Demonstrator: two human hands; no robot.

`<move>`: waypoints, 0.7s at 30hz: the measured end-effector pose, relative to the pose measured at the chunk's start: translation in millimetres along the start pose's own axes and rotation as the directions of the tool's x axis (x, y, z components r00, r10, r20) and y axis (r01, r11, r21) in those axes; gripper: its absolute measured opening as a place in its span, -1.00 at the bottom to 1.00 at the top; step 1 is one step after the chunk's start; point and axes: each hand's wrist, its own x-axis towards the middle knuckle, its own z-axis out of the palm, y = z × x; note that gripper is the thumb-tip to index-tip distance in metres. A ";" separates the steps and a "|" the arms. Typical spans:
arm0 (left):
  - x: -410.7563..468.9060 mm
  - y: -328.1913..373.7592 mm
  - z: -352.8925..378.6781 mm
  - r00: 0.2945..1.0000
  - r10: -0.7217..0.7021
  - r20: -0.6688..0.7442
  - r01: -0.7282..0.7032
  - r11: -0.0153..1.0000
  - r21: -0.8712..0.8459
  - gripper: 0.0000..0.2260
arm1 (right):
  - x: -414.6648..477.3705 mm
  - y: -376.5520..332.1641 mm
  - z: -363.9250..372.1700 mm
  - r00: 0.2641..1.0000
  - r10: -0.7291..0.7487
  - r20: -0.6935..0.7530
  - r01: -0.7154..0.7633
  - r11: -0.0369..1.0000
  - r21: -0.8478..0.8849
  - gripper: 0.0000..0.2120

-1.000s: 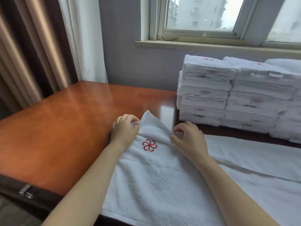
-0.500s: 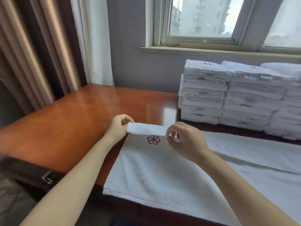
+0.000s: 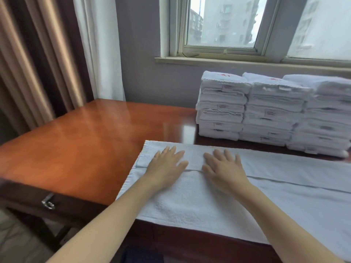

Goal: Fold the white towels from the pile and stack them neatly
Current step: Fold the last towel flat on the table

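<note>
Glossy reddish wood table (image 3: 85,145) filled left and centre, metal handle (image 3: 48,203) on its dark front, lower left. Brown curtain (image 3: 38,63) upper left, white curtain (image 3: 98,48) beside it. Grey wall (image 3: 142,73); window (image 3: 224,21) upper right gave daylight.

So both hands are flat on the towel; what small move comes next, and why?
Probably sweep the right hand rightward along the folded flap to flatten it. The left hand and right hand press flat, close together, near the left end of the towel, while the flap runs far to the right.
</note>
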 end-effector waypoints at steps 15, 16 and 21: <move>-42.2 -67.1 -26.1 1.000 0.019 -0.021 -0.020 0.998 -0.062 -0.61 | -0.9 -34.1 13.8 0.979 -0.161 -0.125 0.182 0.966 0.184 -0.62; -53.7 -68.5 -28.1 0.999 0.027 -0.021 -0.029 0.998 -0.064 -0.60 | -6.9 -32.9 12.1 0.975 -0.176 -0.137 0.204 0.952 0.227 -0.64; -121.4 -70.0 -22.6 0.997 0.076 -0.024 -0.077 0.996 -0.051 -0.53 | -48.9 -27.6 14.9 0.942 -0.332 -0.052 0.333 0.907 0.258 -0.61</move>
